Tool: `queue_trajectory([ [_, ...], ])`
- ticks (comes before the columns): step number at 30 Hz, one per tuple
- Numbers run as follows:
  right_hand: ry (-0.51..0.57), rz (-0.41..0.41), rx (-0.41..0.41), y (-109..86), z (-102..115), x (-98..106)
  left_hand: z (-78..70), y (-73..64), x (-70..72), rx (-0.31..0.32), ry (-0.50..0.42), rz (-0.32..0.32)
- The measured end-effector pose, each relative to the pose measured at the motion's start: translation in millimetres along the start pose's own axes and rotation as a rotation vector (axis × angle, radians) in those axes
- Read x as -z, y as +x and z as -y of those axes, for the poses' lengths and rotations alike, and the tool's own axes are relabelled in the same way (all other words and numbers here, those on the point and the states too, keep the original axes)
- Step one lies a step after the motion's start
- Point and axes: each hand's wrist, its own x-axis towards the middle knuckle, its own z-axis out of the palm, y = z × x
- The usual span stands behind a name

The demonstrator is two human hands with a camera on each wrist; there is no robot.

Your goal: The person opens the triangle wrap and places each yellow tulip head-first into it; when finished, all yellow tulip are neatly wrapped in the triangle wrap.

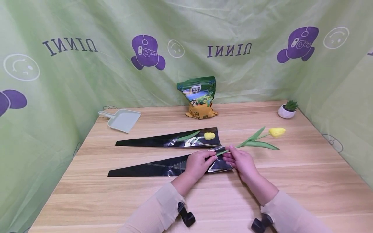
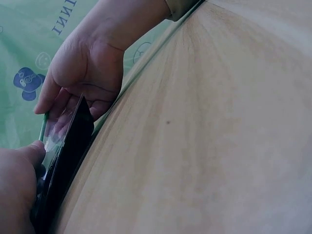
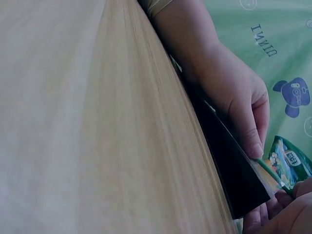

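Observation:
A yellow tulip (image 1: 276, 132) with green leaves points right, its head beyond the open end of the lower black flower sleeve (image 1: 140, 170). My left hand (image 1: 198, 163) pinches its green stem (image 3: 275, 174) between thumb and fingertips, above the sleeve's mouth. Farther up the stem, my right hand (image 1: 242, 161) grips it between thumb and finger, its other fingers at the sleeve's clear front edge. In the left wrist view the right hand (image 2: 87, 68) shows past the raised black sleeve edge (image 2: 73, 141). The stem's lower end is partly hidden by the left hand.
Behind lies another black sleeve (image 1: 151, 140) with a yellow tulip (image 1: 209, 136) inside. A grey dustpan (image 1: 123, 120) is at the back left, a green and orange bag (image 1: 199, 97) at the back middle, a small potted plant (image 1: 287, 110) at the back right. Green curtains surround the table.

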Motion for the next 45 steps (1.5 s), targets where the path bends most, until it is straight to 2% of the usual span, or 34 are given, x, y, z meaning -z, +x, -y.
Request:
queue_trajectory([
  [8, -0.03, -0.016, 0.002, -1.8, 1.2, -3.4, -2.5, 0.2, 2.0, -0.017, 0.02, -0.006],
  [20, 0.024, -0.001, 0.062, -2.5, 1.6, 6.6, -1.2, 0.9, 1.1, 0.01, 0.037, -0.003],
  [25, 0.1, -0.002, 0.064, -3.2, 3.2, 14.3, -1.0, 0.3, 0.9, 0.016, 0.027, -0.007],
  [32, 0.233, -0.124, 0.081, -4.0, 11.4, 32.1, -1.3, -0.3, 1.1, 0.005, 0.033, -0.01],
  [40, 0.498, -0.184, 0.083, 0.9, 27.2, 56.3, -0.2, -0.7, 0.3, 0.002, 0.034, -0.008],
  [45, 0.541, -0.231, 0.051, 3.7, 33.5, 65.8, 0.3, -0.4, -0.1, 0.003, 0.031, -0.002],
])
